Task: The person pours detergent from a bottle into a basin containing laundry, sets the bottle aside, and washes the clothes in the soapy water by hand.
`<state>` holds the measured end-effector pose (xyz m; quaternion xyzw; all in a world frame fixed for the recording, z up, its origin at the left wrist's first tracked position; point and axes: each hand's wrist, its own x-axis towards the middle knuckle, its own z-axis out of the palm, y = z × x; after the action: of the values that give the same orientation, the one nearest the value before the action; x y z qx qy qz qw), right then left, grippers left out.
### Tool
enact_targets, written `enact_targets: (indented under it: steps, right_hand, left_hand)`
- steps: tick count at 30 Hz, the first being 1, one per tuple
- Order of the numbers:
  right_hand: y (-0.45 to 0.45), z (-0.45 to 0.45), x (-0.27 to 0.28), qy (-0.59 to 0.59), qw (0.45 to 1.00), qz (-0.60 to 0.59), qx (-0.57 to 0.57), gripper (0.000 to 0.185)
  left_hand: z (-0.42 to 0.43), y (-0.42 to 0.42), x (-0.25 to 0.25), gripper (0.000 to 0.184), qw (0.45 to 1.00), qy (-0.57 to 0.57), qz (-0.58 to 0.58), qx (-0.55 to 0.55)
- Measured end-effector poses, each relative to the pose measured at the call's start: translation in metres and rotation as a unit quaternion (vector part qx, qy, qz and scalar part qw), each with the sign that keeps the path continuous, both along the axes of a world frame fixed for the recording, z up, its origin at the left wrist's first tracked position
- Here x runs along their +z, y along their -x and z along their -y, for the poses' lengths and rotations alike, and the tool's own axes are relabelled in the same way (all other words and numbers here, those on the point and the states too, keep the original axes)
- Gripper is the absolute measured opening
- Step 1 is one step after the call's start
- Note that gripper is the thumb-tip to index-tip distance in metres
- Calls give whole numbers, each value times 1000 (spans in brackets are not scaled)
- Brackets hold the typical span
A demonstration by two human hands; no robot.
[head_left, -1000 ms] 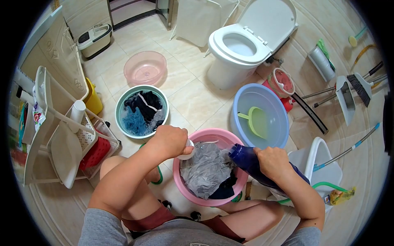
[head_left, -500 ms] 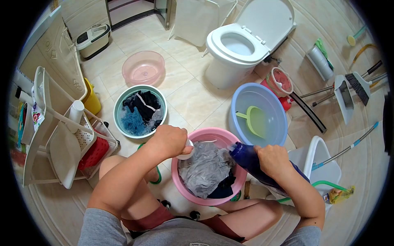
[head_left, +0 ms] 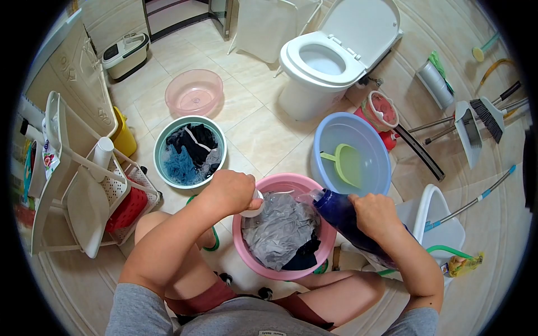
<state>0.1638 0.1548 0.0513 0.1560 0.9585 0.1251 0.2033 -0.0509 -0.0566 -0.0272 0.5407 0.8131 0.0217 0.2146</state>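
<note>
My left hand (head_left: 234,191) is closed round a small white cap (head_left: 255,206) over the left side of a pink basin (head_left: 239,246). Wet light-grey clothing (head_left: 277,232) lies in that basin, with a dark garment (head_left: 302,257) at its lower right. My right hand (head_left: 378,215) grips a dark blue bottle (head_left: 339,211), tilted so that its mouth points over the basin's right rim. Something pale and see-through shows at the bottle's mouth; whether liquid is flowing out I cannot tell.
A green-rimmed basin (head_left: 158,159) holds dark and blue clothes in sudsy water. Beyond it stands a clear pink basin (head_left: 193,92). At right, a blue basin (head_left: 381,162) holds a green dipper (head_left: 348,164). A toilet (head_left: 314,89) stands ahead, a white chair (head_left: 84,218) at left.
The bottle's mouth has shifted very slightly left and up, and more pale, see-through material shows at it. My left hand stays nearly in place with the cap.
</note>
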Motion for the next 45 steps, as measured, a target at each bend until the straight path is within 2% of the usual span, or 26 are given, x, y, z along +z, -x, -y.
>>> enact_targets:
  steps: [2, 9, 11, 20, 24, 26, 27, 29, 32, 34, 35, 37, 38, 40, 41, 43, 45]
  right_hand:
    - [0, 1, 2, -8, 1000, 1, 16, 15]
    - [-1, 2, 4, -9, 1000, 1, 13, 15]
    - [-3, -1, 1, -3, 1000, -2, -5, 22]
    - [-5, -5, 0, -8, 1000, 12, -15, 26]
    - [-15, -7, 8, 9, 1000, -4, -17, 18]
    - [-26, -9, 12, 30, 998, -27, -45, 29]
    - [-32, -10, 14, 28, 998, -29, -44, 29]
    - [-44, -12, 18, 37, 995, -69, -67, 44]
    - [-59, -9, 31, 48, 991, -93, -87, 54]
    - [-68, -7, 38, 50, 988, -111, -92, 55]
    - [-72, -6, 40, 53, 986, -128, -94, 56]
    - [-81, -7, 46, 68, 981, -154, -96, 57]
    - [-84, -8, 48, 84, 976, -179, -94, 58]
    - [-91, -10, 51, 101, 969, -204, -93, 59]
    - [-94, -11, 53, 119, 963, -226, -88, 60]
    - [-99, -10, 56, 125, 959, -237, -95, 60]
    - [-103, -9, 58, 133, 955, -246, -102, 59]
  left_hand:
    - [0, 0, 0, 50, 1000, 2, 0, -1]
    - [-2, -1, 0, 50, 1000, 8, -2, -3]
    - [-2, -1, 0, 50, 1000, 9, 0, -2]
    - [-3, -1, -1, 51, 1000, -5, -1, -3]
    - [-6, -1, 0, 50, 999, -43, -4, 0]
    - [-9, -1, 2, 50, 998, -62, -7, 4]
    - [-12, -1, 5, 50, 997, -72, 6, 15]
    - [-16, -1, 8, 50, 996, -82, 18, 26]
    - [-22, -2, 6, 51, 988, -138, 52, 40]
    - [-29, -3, 1, 49, 965, -225, 121, 53]
    - [-32, -5, 3, 49, 965, -226, 120, 49]
    - [-37, -8, 6, 45, 931, -264, 235, 91]
    - [-39, -10, 8, 45, 931, -266, 233, 87]
    - [-42, -13, 8, 48, 870, -294, 373, 134]
    - [-45, -13, 7, 48, 870, -295, 372, 129]
    - [-50, -14, 2, 45, 829, -302, 445, 156]
    - [-55, -15, -2, 44, 817, -310, 462, 149]
